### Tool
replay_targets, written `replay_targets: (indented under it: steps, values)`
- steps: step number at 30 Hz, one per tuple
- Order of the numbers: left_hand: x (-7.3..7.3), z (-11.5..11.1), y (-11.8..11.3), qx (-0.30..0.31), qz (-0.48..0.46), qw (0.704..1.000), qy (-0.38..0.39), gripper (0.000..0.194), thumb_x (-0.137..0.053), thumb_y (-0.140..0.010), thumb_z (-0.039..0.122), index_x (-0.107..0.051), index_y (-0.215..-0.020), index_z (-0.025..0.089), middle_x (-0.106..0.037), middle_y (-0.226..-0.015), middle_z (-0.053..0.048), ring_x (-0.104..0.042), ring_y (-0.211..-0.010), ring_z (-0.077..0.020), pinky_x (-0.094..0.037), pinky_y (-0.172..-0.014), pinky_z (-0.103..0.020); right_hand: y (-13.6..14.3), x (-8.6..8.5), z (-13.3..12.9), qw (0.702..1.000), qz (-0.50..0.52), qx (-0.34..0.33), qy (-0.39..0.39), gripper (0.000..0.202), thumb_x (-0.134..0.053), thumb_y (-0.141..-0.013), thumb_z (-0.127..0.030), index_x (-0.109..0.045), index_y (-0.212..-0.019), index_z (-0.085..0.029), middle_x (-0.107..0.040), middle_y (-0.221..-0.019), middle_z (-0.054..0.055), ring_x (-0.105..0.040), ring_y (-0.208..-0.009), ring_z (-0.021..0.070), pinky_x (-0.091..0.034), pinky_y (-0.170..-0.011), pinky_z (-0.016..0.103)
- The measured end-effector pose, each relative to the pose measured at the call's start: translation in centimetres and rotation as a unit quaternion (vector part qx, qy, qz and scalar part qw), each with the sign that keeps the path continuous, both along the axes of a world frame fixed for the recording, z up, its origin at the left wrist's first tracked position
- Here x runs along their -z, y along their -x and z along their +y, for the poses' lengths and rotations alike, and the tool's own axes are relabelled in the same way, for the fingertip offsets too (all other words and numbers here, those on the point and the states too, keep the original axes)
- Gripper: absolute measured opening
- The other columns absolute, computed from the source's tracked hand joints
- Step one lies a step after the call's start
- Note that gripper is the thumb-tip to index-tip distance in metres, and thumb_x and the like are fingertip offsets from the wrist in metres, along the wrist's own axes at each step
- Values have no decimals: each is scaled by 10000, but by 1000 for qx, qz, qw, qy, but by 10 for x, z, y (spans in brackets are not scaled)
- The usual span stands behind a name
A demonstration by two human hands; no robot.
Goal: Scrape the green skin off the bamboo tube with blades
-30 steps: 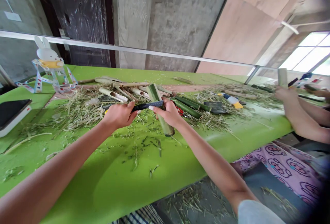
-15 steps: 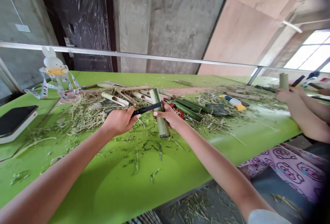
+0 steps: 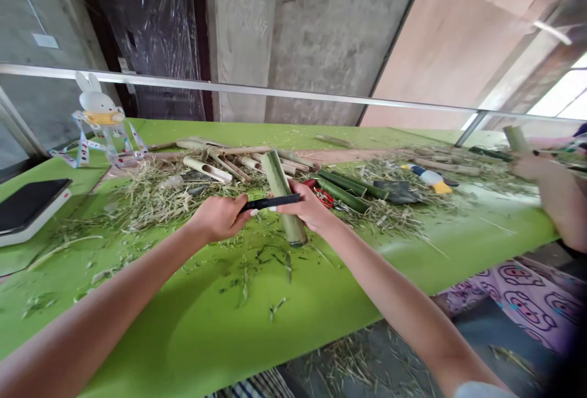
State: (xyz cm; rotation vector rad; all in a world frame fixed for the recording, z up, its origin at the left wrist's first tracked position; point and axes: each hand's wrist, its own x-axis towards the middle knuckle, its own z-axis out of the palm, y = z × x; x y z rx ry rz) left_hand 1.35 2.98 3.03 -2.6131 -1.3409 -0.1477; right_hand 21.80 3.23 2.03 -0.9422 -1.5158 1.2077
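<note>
A green bamboo section (image 3: 280,187) leans on the green table (image 3: 192,318), its cut end down toward me. A dark blade (image 3: 270,203) lies crosswise over the bamboo. My left hand (image 3: 219,217) grips the blade's left end. My right hand (image 3: 313,206) holds its right end, fingers pressed against the bamboo. Green peelings and shavings (image 3: 257,263) lie on the table just below the bamboo's lower end.
Split bamboo pieces (image 3: 215,162), green stalks (image 3: 342,187) and straw litter the table's far side. A rabbit-topped bottle (image 3: 98,120) and a tablet (image 3: 30,202) sit at left. Another person's arm (image 3: 553,193) holds bamboo at right; red scissors (image 3: 324,196) lie behind my right hand.
The blade has slid a little down the bamboo and levelled out; both hands moved with it. The other person's hand at right shifted further right.
</note>
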Motion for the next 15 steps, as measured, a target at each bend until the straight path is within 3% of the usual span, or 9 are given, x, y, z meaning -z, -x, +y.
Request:
replay_targets:
  steps: [3,7,12,15]
  values:
    - [0,1,1,-14,9,1000,0,413,-185,-881,418,-488,-983,155,-632,-670,-70,-587,-542,-215,-362,-457,-281,3,4,0,1000,5,15,0,379,-707,-549,-145,-567,-902,-152,-622,-862,30,-584,-749,149,-505,-682,295]
    - [2,0,4,-27,19,999,-5,395,-201,-879,407,-486,-991,158,-643,-718,-72,-597,-578,-209,-390,-501,-283,6,9,-3,999,25,-27,27,499,-714,-527,-128,-551,-993,-205,-614,-922,14,-591,-741,145,-527,-626,293]
    - [6,8,4,-22,15,1000,3,450,-201,-870,433,-493,-1050,143,-637,-733,-102,-596,-607,-226,-405,-526,-312,10,12,-9,1000,-18,16,3,513,-672,-583,-112,-525,-1064,-215,-570,-698,-33,-527,-549,97,-493,-513,248]
    - [-9,27,21,-133,-64,989,19,506,-164,-872,453,-506,-1054,127,-630,-736,-129,-578,-563,-223,-392,-498,-323,13,10,-16,998,-54,23,15,500,-675,-606,-144,-511,-1073,-214,-569,-739,-16,-528,-555,100,-501,-506,251]
